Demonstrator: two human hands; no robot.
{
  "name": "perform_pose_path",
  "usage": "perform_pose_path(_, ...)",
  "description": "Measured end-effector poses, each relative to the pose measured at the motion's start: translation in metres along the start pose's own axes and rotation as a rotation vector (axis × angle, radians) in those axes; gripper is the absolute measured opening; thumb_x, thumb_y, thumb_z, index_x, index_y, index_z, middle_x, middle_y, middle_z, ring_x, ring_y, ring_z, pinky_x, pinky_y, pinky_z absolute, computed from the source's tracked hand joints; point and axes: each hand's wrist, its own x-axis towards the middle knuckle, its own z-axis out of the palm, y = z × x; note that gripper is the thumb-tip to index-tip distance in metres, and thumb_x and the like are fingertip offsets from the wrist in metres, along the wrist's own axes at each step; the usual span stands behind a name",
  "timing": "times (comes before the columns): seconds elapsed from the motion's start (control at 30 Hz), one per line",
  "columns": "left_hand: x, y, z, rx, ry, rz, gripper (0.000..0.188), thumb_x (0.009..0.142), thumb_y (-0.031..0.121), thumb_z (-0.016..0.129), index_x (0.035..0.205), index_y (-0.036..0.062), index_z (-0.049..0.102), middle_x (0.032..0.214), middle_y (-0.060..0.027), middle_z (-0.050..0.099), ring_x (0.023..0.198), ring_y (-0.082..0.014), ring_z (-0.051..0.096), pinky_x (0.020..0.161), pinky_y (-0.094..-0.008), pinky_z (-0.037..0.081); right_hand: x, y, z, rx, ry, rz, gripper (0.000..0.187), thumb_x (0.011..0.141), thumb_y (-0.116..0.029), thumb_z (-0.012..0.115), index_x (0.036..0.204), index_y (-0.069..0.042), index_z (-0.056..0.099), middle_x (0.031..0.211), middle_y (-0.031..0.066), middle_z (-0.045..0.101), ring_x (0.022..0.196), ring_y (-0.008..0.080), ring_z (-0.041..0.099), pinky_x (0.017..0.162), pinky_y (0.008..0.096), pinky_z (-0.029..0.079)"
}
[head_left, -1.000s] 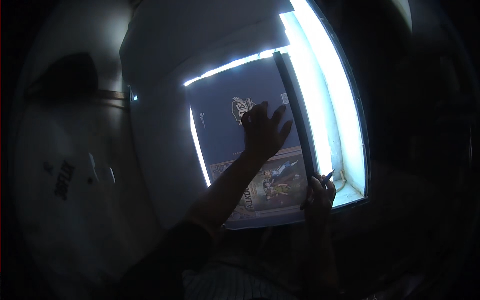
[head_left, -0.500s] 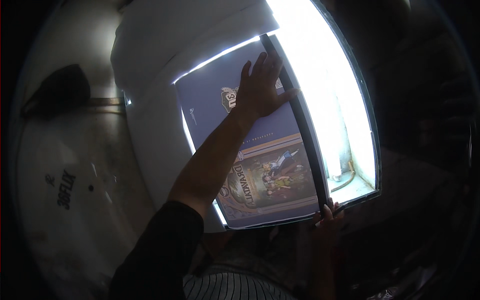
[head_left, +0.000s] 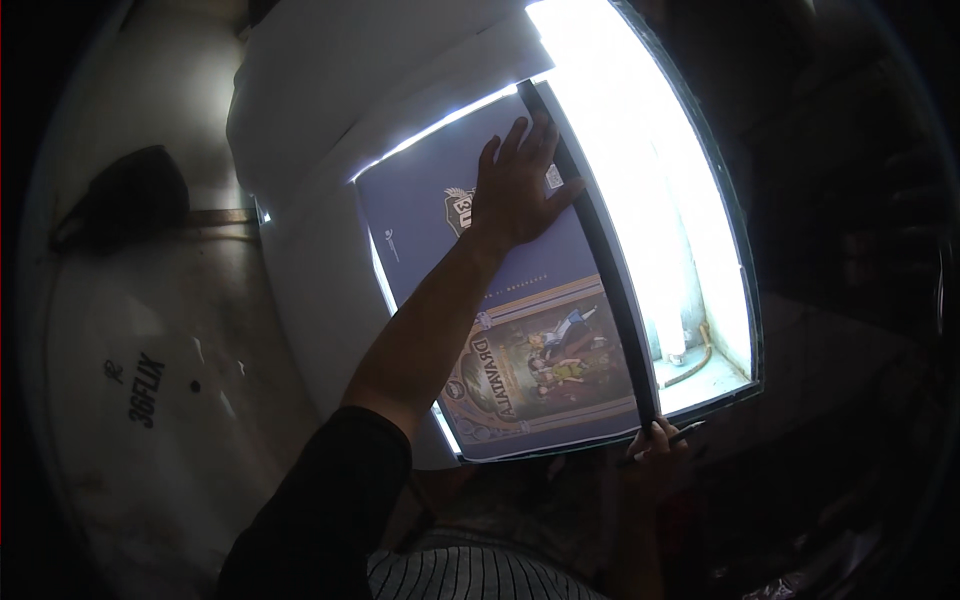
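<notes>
A blue printed sheet [head_left: 420,230] with an illustrated panel lies on a brightly lit light table [head_left: 735,280]. My left hand [head_left: 520,185] rests on the sheet's upper right part, open, fingers spread and thumb reaching across a long black strip [head_left: 610,290]. The strip runs along the sheet's right side. At the strip's lower end, my right hand [head_left: 660,445] is closed, with its fingertips near or touching the strip. A slim pen-like tool [head_left: 690,431] sticks out of it to the right; its exact kind is too dark to make out.
White sheets [head_left: 330,110] cover the light table's far and left parts. Inside its bare, glowing right part are a tube lamp [head_left: 678,345] and a cable [head_left: 692,370]. A dark object [head_left: 125,200] and a pale marked surface [head_left: 90,400] are at the left.
The view has shifted slightly. My left hand stays spread on the sheet. My right hand has moved slightly at the strip's lower end, and the pen-like tool's pale tip now shows more clearly.
</notes>
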Motion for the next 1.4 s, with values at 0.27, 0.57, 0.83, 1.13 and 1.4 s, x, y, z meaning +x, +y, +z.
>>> perform_pose_path(0.27, 0.001, 0.004, 0.0, 0.01, 0.048, 0.011, 0.067, 0.1, 0.052, 0.045, 0.15, 0.0066, 0.043, 0.159, -0.0134, 0.038, 0.148, -0.0338, 0.032, 0.119, -0.0546, 0.021, 0.003, -0.008, -0.013, 0.041, -0.1, 0.079, 0.035, 0.088, 0.004, 0.064, 0.12, -0.005, 0.054, 0.108, 0.0155, 0.064, 0.092, 0.0314, 0.064, 0.077, 0.0418, 0.055)
perform_pose_path(0.57, -0.001, -0.005, 0.008, 0.013, 0.187, 0.006, 0.061, 0.1, 0.048, 0.052, 0.146, 0.0088, 0.049, 0.154, -0.0137, 0.045, 0.145, -0.0336, 0.037, 0.116, -0.0552, 0.027, 0.019, -0.027, -0.026, -0.086, -0.125, 0.235, 0.04, 0.088, -0.002, 0.065, 0.125, -0.006, 0.05, 0.108, 0.0151, 0.065, 0.085, 0.0385, 0.064, 0.075, 0.0482, 0.053)
perform_pose_path(0.83, 0.0, -0.013, 0.014, -0.061, 0.23, 0.082, 0.064, 0.099, 0.049, 0.054, 0.145, 0.0045, 0.047, 0.154, -0.0182, 0.044, 0.145, -0.0345, 0.038, 0.116, -0.0553, 0.028, 0.0, -0.006, -0.018, 0.39, -0.09, 0.241, 0.046, 0.079, 0.009, 0.068, 0.121, -0.006, 0.056, 0.105, 0.0117, 0.068, 0.076, 0.0242, 0.062, 0.064, 0.0365, 0.05)
perform_pose_path(1.13, 0.0, -0.013, 0.014, -0.006, 0.175, 0.073, 0.077, 0.093, 0.057, 0.057, 0.148, 0.0042, 0.043, 0.156, -0.0186, 0.041, 0.145, -0.0357, 0.036, 0.114, -0.0589, 0.028, 0.005, 0.0, -0.018, 0.409, 0.027, 0.214, 0.05, 0.072, 0.014, 0.068, 0.117, -0.006, 0.06, 0.108, 0.0113, 0.07, 0.074, 0.0174, 0.064, 0.065, 0.034, 0.048)
perform_pose_path(1.4, -0.001, -0.007, 0.01, 0.005, 0.127, 0.015, 0.08, 0.093, 0.059, 0.057, 0.149, 0.0033, 0.043, 0.159, -0.0164, 0.037, 0.147, -0.0342, 0.034, 0.115, -0.0587, 0.026, -0.004, 0.005, -0.02, 0.423, -0.043, 0.234, 0.051, 0.073, 0.012, 0.069, 0.119, -0.006, 0.059, 0.109, 0.0153, 0.069, 0.076, 0.02, 0.065, 0.068, 0.0356, 0.051)
